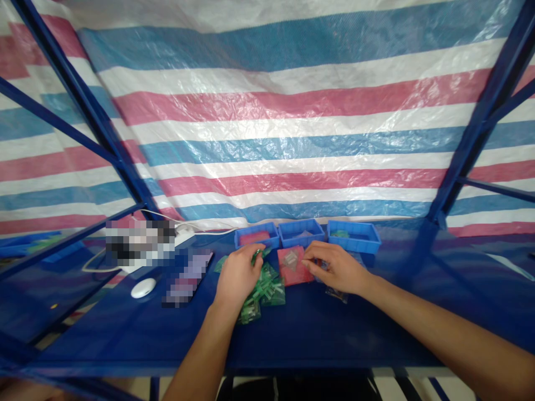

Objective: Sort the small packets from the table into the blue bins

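Note:
My left hand [241,273] is over the left part of a pile of green packets [267,287], its thumb and fingers pinched on something small and green. Just right of the pile lies a red packet [296,274] with a small clear bag [291,258] on top. My right hand [334,267] is at the red packet's right edge, thumb and forefinger pressed together; whatever is between them is too small to name. Under and below the right hand, a dark clear packet [336,294] partly shows on the blue table [309,340].
Three blue bins stand behind the hands: a left one [276,238] with red contents, a middle one [301,241], and a right one [355,245] with something green. Leftward lie a phone [190,278] and a white round object [143,288]. Blue frame posts [472,150] flank the striped sheet.

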A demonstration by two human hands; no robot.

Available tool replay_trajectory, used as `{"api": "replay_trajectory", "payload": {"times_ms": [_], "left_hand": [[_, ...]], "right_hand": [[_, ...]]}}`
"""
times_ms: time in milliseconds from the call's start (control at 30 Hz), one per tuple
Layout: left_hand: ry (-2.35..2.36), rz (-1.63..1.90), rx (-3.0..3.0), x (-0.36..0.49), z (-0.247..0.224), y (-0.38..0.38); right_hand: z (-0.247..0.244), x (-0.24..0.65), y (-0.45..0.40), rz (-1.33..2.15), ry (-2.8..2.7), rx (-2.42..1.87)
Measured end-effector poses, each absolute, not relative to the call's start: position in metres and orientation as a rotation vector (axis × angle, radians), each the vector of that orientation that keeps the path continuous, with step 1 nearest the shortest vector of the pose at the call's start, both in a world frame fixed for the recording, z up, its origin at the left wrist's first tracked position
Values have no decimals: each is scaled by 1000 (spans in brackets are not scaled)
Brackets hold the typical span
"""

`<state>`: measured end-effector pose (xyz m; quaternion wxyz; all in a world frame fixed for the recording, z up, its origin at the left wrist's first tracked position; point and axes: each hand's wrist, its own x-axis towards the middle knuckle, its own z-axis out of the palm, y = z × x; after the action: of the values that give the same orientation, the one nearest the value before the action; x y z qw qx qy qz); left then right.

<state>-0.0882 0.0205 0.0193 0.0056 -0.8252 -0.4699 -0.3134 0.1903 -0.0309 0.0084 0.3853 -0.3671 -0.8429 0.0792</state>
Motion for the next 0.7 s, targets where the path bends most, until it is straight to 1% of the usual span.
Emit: {"api": "replay_trajectory", "payload": {"times_ms": [267,433,567,700], "left_hand": [[-1489,-1233,-2394,-87,32,13],[-1375,-1390,-2461,-77,43,1],[-1256,-1564,-2628,-50,52,-8],[-1141,-1622,-2976,-13,56,-3]], "right_hand": [[10,190,-32,191,-2144,-939],[11,188,-34,250,-2113,-937],[6,181,-32,584,-1828,-916],[-3,177,-22,898,-1573,-792]]}}
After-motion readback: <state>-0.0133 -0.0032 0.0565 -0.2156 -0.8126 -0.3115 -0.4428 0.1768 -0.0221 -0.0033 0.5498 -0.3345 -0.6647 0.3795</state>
